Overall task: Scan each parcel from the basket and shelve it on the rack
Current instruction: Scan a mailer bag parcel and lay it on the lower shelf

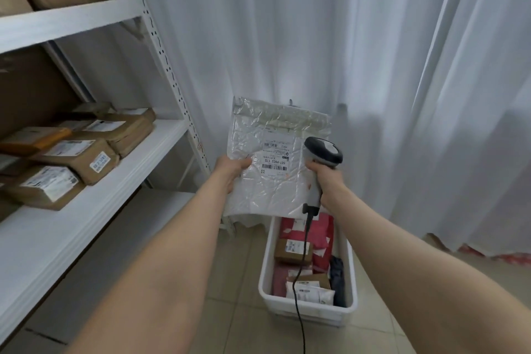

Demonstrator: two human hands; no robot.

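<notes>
On the far left, the rack (115,190) has a white shelf with a bunch of brown parcels (77,158) lying flat on it, plus some bare shelf on the near side of them. Moving right, the left hand (232,171) has the parcel (258,195), a crinkly white bubble mailer, by its left edge. Its grip is closed on it, thumb on the front face, fingers hidden behind. The mailer is held up face-on above the basket, long axis roughly vertical, label (277,159) in the upper middle.

Right of that, the scanner (323,151) sits just beside the label's right edge, head turned toward it, with the right hand (327,181) and its grip wrapped tight round the handle. Can't tell if the trigger is pressed. The cable (298,296) drops across the basket (265,282) on the floor, which has plenty of pink, brown and white parcels in it.

My read: this is the scan step, shelving not yet done. The rack lies left of the parcel, and the left hand both holds it and is nearer the shelf, so I'd guess it just swings left and lays it flat.
</notes>
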